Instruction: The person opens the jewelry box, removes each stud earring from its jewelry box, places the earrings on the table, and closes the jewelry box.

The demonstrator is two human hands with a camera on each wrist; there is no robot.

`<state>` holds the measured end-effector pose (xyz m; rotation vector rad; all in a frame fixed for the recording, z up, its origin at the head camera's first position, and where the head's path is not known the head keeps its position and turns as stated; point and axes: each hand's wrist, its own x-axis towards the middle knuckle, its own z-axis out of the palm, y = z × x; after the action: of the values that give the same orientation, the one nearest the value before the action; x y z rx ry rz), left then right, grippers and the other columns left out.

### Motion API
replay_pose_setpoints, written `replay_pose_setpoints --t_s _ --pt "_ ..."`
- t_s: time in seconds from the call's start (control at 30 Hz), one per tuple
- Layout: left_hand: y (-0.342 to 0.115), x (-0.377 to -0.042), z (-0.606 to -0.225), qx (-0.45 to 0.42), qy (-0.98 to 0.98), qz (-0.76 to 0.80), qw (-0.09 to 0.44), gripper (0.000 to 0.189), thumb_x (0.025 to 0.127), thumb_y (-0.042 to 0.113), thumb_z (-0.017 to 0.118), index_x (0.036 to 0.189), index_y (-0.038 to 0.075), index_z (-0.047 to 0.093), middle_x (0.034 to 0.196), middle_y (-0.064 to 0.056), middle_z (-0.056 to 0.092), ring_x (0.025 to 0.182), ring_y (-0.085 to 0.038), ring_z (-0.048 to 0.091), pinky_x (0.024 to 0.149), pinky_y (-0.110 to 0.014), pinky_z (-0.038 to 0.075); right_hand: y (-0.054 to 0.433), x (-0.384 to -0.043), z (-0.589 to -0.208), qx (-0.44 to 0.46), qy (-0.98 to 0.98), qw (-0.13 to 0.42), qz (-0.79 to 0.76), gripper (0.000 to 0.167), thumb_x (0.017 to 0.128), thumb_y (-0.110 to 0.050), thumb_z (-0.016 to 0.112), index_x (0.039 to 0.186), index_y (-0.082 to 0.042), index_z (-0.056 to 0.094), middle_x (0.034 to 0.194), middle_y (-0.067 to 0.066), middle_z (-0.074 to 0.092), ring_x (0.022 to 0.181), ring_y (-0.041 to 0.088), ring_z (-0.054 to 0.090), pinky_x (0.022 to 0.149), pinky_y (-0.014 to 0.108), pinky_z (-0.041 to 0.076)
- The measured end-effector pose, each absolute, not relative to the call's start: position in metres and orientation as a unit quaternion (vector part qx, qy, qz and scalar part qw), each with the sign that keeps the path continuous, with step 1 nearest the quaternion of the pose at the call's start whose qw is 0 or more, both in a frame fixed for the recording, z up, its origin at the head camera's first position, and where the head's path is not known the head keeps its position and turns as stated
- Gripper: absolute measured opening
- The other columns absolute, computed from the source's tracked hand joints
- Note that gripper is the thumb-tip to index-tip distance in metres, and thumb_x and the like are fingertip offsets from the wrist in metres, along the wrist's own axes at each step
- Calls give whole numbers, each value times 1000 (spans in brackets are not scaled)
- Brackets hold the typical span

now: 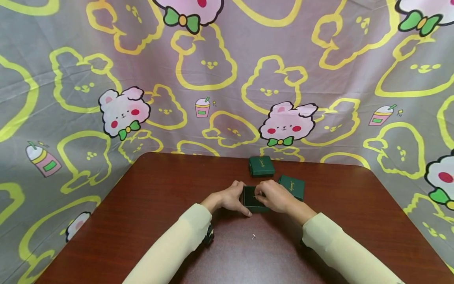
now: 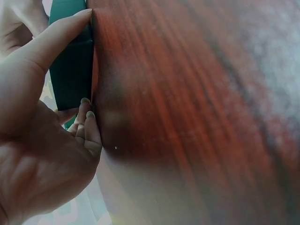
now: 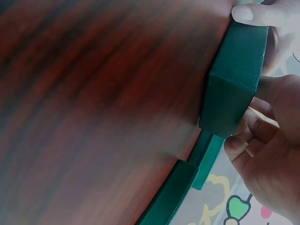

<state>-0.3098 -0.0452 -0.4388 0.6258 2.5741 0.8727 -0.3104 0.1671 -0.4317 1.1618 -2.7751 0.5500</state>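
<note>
An opened dark green box [image 1: 256, 209] with a black inside sits on the table. My left hand [image 1: 231, 197] holds it from the left, thumb at the near corner and fingers round the far side. In the left wrist view the thumb lies along the box's green wall [image 2: 70, 75]. My right hand [image 1: 274, 195] is over the box's right part, fingertips pinched together above the black inside. A thin shiny piece [image 1: 254, 197] shows at those fingertips; its kind I cannot tell. In the right wrist view, the right hand [image 3: 276, 136] is beside the box [image 3: 234, 79].
A green lid with gold lettering [image 1: 293, 187] lies right of the box, partly behind my right hand. Farther back stands a closed green box [image 1: 261, 166] with similar lettering. A tiny silvery piece [image 1: 253, 237] lies on the brown table [image 1: 159, 205] nearer me. Patterned cloth [image 1: 227, 118] hangs behind.
</note>
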Motion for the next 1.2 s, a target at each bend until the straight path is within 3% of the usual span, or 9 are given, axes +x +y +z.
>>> replay_pose_setpoints --t_s 1.2 --pt "-45 -309 -438 217 906 317 176 74 74 32 93 125 7 45 119 -8 39 105 -18 46 99 -34 40 177 -306 -425 401 -894 36 198 4 94 -8 73 95 -11 76 86 -8 68 76 6 59 66 29 50"
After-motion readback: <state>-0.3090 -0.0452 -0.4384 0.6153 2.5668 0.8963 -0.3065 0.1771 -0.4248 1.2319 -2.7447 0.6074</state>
